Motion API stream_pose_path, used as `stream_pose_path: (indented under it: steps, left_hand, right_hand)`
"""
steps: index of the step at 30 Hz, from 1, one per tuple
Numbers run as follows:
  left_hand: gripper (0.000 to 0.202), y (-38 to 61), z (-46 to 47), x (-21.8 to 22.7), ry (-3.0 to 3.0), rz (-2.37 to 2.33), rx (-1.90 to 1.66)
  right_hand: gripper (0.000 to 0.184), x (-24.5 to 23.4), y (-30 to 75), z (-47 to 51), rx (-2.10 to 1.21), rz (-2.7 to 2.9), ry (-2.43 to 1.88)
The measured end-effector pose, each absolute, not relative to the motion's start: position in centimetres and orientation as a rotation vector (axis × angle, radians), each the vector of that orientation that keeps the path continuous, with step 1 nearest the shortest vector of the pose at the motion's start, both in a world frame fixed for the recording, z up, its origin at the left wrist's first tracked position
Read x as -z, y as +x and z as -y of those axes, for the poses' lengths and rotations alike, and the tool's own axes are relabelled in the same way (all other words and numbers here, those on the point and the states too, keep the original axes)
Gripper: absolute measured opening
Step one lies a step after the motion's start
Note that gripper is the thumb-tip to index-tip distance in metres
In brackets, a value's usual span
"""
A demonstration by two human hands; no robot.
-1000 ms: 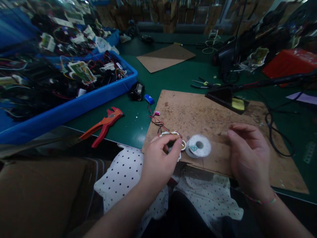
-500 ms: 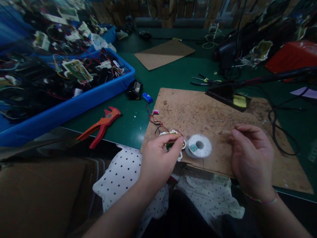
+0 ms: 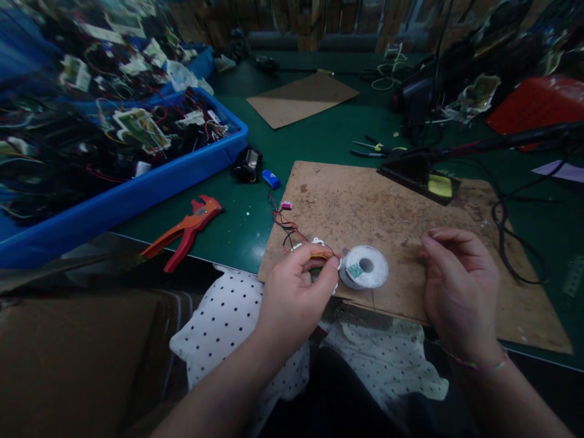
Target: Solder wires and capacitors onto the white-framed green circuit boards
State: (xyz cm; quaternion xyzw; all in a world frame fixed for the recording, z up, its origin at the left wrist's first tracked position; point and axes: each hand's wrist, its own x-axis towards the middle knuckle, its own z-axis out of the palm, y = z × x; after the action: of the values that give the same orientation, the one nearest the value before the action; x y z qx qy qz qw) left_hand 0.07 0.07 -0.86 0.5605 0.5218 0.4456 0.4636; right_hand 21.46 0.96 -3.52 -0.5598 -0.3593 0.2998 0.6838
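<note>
My left hand (image 3: 296, 286) is closed, with thumb and forefinger pinching thin yellow and red wires (image 3: 323, 254). Beneath it lies a white-framed circuit part (image 3: 318, 242), mostly covered by the fingers. Red and black wires (image 3: 285, 224) trail from there to a blue battery-like pack (image 3: 271, 178) and a small pink piece (image 3: 286, 205). Just right of the fingertips stands a spool of solder (image 3: 375, 275) with a tiny green board (image 3: 354, 269) on top. My right hand (image 3: 460, 286) hovers over the brown board's right part, thumb and forefinger together; anything between them is hidden.
A brown work board (image 3: 347, 194) lies on the green table (image 3: 228, 225). Red-handled cutters (image 3: 189, 231) rest at left by a blue bin (image 3: 137, 210) of electronic parts. A soldering iron stand (image 3: 410, 176), pliers (image 3: 369, 149) and a black cable (image 3: 504, 237) lie beyond my right hand.
My left fingers have shifted slightly over the circuit part, and the yellow wires now show between them. My right hand stays nearly where it was; the view has moved slightly.
</note>
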Motion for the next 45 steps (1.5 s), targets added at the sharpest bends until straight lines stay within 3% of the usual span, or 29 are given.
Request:
stream_pose_path:
  steps: [23,33,45]
  left_hand:
    - [0.013,-0.5,-0.1,0.5,1.027,-1.198,-1.010]
    - [0.015,-1.0,-0.1,1.2,1.129,-1.005,-1.034]
    - [0.016,-1.2,0.0,1.0,1.223,-1.130,-0.982]
  right_hand:
    - [0.013,3.6,21.5,-0.7,-0.656,0.840,-1.285]
    - [0.012,3.3,21.4,-0.7,-0.686,0.787,-1.247]
    - [0.012,3.5,21.6,-0.7,-0.686,0.799,-1.250]
